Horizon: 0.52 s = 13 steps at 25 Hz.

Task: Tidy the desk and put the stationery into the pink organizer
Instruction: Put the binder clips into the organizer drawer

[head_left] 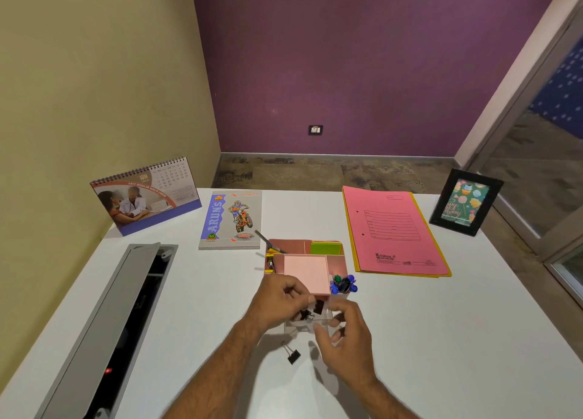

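Right in front of the pink organizer [307, 262], the left hand [279, 302] pinches a black binder clip [318, 306] over a small clear box [310, 319]. The right hand [347, 339] hovers with its grip loose and empty. Best bet — drop it straight in, then grab the stray clip [293, 355] lying on the surface [457, 339].

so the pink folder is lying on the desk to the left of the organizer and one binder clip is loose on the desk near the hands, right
Not quite: the head view shows the pink folder lying to the right of the organizer, not the left. One binder clip does lie loose on the desk near the hands.
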Tool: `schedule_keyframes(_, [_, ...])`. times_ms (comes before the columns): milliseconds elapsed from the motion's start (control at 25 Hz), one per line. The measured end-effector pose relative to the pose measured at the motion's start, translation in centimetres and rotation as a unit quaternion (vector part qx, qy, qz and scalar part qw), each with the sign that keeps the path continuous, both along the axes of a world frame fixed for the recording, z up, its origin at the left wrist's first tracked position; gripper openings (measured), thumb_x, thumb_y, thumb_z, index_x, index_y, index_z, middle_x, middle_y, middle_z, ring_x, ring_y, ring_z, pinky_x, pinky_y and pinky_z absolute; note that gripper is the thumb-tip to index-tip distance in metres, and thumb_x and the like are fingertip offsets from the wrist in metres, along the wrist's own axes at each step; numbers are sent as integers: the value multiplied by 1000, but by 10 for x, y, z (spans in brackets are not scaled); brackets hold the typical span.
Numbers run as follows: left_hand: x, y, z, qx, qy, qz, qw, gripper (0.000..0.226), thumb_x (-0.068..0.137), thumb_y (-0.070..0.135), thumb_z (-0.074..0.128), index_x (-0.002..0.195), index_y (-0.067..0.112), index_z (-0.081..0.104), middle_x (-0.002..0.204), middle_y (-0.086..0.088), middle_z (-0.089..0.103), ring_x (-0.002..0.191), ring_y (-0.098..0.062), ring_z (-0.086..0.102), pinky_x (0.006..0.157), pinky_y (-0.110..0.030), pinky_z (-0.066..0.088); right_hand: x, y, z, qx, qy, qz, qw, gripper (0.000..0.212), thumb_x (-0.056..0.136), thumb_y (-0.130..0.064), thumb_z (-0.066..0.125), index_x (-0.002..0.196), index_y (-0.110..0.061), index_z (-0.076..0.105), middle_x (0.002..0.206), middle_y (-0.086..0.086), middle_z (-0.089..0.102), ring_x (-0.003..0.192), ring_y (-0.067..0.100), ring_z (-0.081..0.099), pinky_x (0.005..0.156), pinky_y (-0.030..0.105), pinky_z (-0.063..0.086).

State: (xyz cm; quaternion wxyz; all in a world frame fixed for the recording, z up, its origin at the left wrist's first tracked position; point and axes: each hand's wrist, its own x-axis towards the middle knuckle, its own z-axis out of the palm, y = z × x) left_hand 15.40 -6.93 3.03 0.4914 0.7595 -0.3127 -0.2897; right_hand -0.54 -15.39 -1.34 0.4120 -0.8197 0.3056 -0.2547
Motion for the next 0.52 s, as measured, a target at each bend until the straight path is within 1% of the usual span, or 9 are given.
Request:
schedule_keyframes(80, [6,-2,-4,7,-53,28,998,7,77,18,83,72,20,77,60,9,68,56,-8,63,57,-22,54,-7,9,-12,-32,47,27,998,32,75,-38,72,95,-39,48,98,-29,52,86,-1,57,59,18,51])
schedule_keyframes(120, [8,-3,-6,7,-83,32,996,5,77,21,82,74,20,78,62,9,70,59,-9,66,61,-25,57,-11,15,-18,-56,83,58,993,27,77,-44,68,95,-40,48,98,-28,51,88,-6,56,64,17,50])
schedule_keyframes(160, [9,-4,-9,6,-114,20,993,4,79,24,80,77,20,79,66,9,72,62,-8,67,64,-26,58,-14,22,-23,-80,123,93,985,25,79,-48,61,99,-40,49,104,-27,51,93,-7,55,70,20,51])
schedule_keyframes(200, [9,-5,-9,16,-158,-6,987,6,82,27,77,82,21,79,72,8,75,65,-7,67,66,-23,57,-15,28,-29,-104,169,127,972,29,81,-51,55,106,-39,49,113,-25,49,101,-5,52,74,24,50])
schedule_keyframes(240, [9,-5,-10,33,-217,-46,974,10,85,29,74,88,22,79,81,8,76,69,-5,65,68,-19,53,-15,34,-34,-124,219,158,955,35,82,-51,51,114,-38,48,122,-21,45,108,0,48,75,27,47])
schedule_keyframes(280, [10,-6,-12,55,-287,-92,952,15,89,31,69,96,22,78,90,7,77,76,-6,65,72,-19,51,-14,38,-38,-142,261,179,938,40,83,-50,47,121,-36,46,128,-16,42,113,8,45,74,29,43])
schedule_keyframes(360, [9,-7,-15,102,-390,-185,896,19,93,25,63,107,20,75,105,2,75,93,-16,68,80,-27,54,-9,43,-40,-167,308,194,916,43,87,-47,45,126,-31,44,132,-9,41,117,18,42,70,32,35])
schedule_keyframes(440, [4,-8,-16,135,-455,-237,848,24,89,10,63,110,14,72,107,-7,73,96,-26,68,79,-34,54,-4,44,-41,-187,322,199,906,40,90,-43,44,127,-27,46,130,-4,45,117,23,41,70,33,34])
schedule_keyframes(520, [-1,-11,-19,164,-491,-266,813,28,84,2,66,111,8,71,107,-13,72,94,-33,69,76,-38,56,-3,44,-46,-207,320,202,902,36,91,-39,42,123,-24,50,125,0,50,114,25,44,68,34,35])
